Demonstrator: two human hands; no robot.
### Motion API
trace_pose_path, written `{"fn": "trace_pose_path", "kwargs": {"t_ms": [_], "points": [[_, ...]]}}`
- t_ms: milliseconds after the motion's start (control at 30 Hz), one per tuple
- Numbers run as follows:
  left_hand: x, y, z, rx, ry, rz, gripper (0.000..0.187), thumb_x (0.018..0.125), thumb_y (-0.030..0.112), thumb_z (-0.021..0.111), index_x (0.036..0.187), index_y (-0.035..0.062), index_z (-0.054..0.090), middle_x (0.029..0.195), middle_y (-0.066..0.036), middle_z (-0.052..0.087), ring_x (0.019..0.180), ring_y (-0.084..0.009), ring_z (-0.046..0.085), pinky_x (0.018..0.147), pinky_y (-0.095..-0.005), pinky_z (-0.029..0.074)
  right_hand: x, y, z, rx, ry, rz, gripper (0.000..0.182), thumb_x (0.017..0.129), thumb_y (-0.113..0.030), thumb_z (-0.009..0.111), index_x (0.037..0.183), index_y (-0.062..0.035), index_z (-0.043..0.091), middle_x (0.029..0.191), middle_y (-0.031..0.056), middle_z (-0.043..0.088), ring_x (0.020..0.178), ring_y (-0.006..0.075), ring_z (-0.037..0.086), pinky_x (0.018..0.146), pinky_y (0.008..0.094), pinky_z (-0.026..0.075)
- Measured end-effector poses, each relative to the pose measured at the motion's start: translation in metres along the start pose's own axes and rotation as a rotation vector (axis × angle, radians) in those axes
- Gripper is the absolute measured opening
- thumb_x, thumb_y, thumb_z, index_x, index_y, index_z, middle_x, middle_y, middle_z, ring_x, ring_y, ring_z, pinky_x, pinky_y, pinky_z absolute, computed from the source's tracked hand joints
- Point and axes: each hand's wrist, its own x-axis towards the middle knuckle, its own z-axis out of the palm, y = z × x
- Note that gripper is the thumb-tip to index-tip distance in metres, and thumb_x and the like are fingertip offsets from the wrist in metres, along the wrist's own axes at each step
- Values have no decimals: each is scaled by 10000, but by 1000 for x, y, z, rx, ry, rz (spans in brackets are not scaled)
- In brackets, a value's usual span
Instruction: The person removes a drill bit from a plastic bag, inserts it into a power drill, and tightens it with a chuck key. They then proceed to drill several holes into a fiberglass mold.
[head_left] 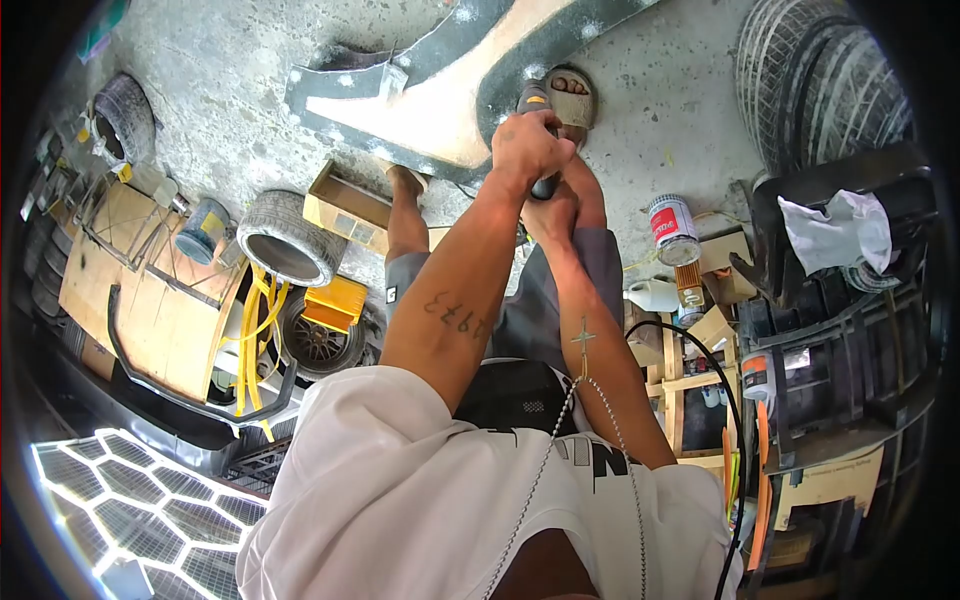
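My left hand (pixel 530 152) is closed round the upper body of a dark handheld power tool (pixel 535 97) with a yellow label. Just below it, my right hand (pixel 553 212) wraps the tool's lower end. The tool's working end is too small to make out; it lies over the dark border of a large curved panel (pixel 440 118) on the floor. That panel has a pale cream middle and dark grey edges with whitish patches. My sandalled foot (pixel 571 100) rests beside the tool, at the panel's edge.
Tyres (pixel 291 238) and a cardboard box (pixel 345 207) stand to the left, near a wooden board (pixel 150 290). On the right are a paint can (pixel 674 228), stacked tyres (pixel 825 85) and a black rack with a white cloth (pixel 838 232). A black cable (pixel 735 400) runs past my right arm.
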Motion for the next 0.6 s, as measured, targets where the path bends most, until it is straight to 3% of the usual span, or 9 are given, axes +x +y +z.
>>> {"fn": "trace_pose_path", "kwargs": {"t_ms": [167, 267, 333, 433, 533, 600], "points": [[-1, 5, -3, 10, -14, -15, 433, 725, 329, 718, 1122, 166, 773, 1081, -154, 755, 1034, -310, 719, 966, -395, 551, 6, 24, 10, 202, -5, -43, 336, 775, -204, 805, 1021, -26, 661, 903, 169, 736, 911, 355, 732, 764, 432, 557], [3, 1, 0, 1, -19, -7, 434, 722, 337, 721, 1116, 165, 774, 1085, -153, 755, 1038, -313, 718, 971, -394, 550, 24, 87, 47, 350, -72, 164, 352, 763, -217, 813, 1026, -35, 667, 928, 178, 738, 939, 362, 728, 798, 444, 555], [6, -4, 4, -30, -8, -4, 435, 721, 345, 722, 1114, 167, 775, 1085, -149, 755, 1044, -317, 716, 977, -394, 547, 27, 93, 49, 374, -94, 228, 363, 758, -228, 813, 1033, -39, 670, 952, 187, 738, 965, 369, 723, 823, 457, 551], [12, -9, 4, -50, 4, -15, 437, 726, 357, 720, 1117, 172, 777, 1084, -144, 756, 1057, -321, 712, 989, -397, 542, 24, 75, 35, 332, -101, 187, 381, 756, -241, 808, 1050, -43, 670, 985, 203, 733, 992, 387, 710, 848, 479, 544], [68, 8, -14, -19, 46, 55, 439, 738, 354, 711, 1130, 166, 776, 1093, -156, 752, 1065, -329, 709, 992, -402, 539, 48, 29, 17, -112, -153, 183, 459, 757, -232, 803, 1148, -41, 655, 1040, 208, 728, 1032, 389, 697, 885, 474, 540], [33, -3, -15, -71, 17, 25, 441, 750, 339, 701, 1141, 148, 774, 1099, -178, 745, 1057, -340, 710, 983, -408, 541, 33, -10, -2, -146, -240, 227, 515, 759, -226, 799, 1213, -39, 645, 1077, 212, 725, 1059, 391, 688, 909, 470, 537]]}}
